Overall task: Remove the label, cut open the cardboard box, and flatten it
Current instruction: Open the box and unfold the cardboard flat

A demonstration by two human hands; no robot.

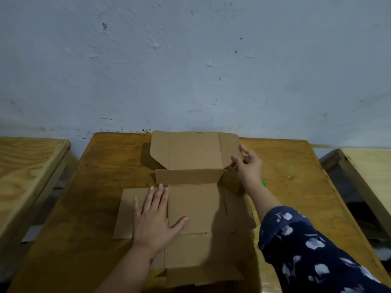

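While the cardboard box (pixel 191 208) is lying mostly unfolded across the middle of the wooden surface (pixel 296 172), left hand (pixel 155 218) pressing flat, fingers spread, on its left panel, right hand (pixel 248 166) pinching the upright far-right flap, far panel standing near the back edge.

An unfolded cardboard box (pixel 191 208) is shown at frame centre on a wooden table (pixel 296 176), pressed flat by the left hand (pixel 155 218) while its raised upper-right flap (pixel 229 151) is pinched by the right hand (pixel 248 166).
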